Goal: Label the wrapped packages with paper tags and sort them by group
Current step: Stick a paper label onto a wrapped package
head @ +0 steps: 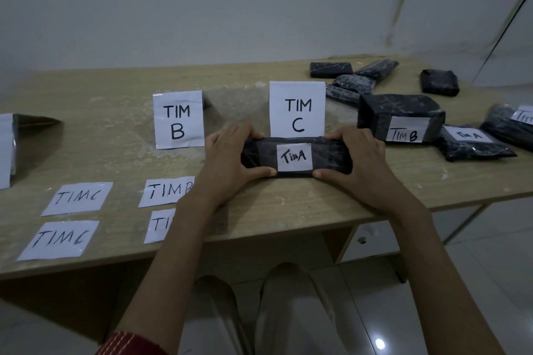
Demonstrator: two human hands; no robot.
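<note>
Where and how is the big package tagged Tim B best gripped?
Probably by its two short ends, from above: the big package is a wide, tall block lying flat, with its tag on the near face. Other packages crowd its right end, so that side looks tighter.

A pale wooden table (288,210) is lying under the hands, a white wall (202,8) is standing beyond them, and a tiled floor (476,253) is showing below.

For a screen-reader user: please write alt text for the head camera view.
Both hands, left hand and right hand, hold a black wrapped package tagged "Tim A" over a wooden table. Standing signs read TIM B and TIM C; loose tags lie left, more packages right.
</note>
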